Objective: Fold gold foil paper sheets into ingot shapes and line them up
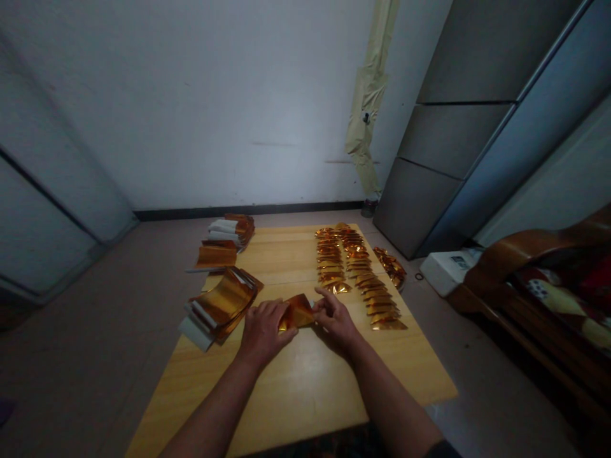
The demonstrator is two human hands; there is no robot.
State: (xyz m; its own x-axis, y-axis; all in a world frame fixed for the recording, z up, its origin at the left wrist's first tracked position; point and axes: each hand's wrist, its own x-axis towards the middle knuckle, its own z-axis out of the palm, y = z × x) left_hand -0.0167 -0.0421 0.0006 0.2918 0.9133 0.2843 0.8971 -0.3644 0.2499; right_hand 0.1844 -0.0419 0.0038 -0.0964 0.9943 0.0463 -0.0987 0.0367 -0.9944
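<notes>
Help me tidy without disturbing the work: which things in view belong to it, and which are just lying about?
Seem part of it: the gold sheet being held; sheet stacks at left; rows of gold pieces at right; table.

Seem just nearby: white box; grey refrigerator; wooden seat.

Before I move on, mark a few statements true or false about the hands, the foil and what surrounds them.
1. The left hand and right hand both touch one gold foil piece. True.
2. The rows of folded foil lie along the left side of the table. False: they lie toward its right side.
3. Loose stacked sheets lie to the left of the left hand. True.
4. The white box stands on the table. False: it is off the table, to the right.
5. Tape runs down the wall. True.
</notes>
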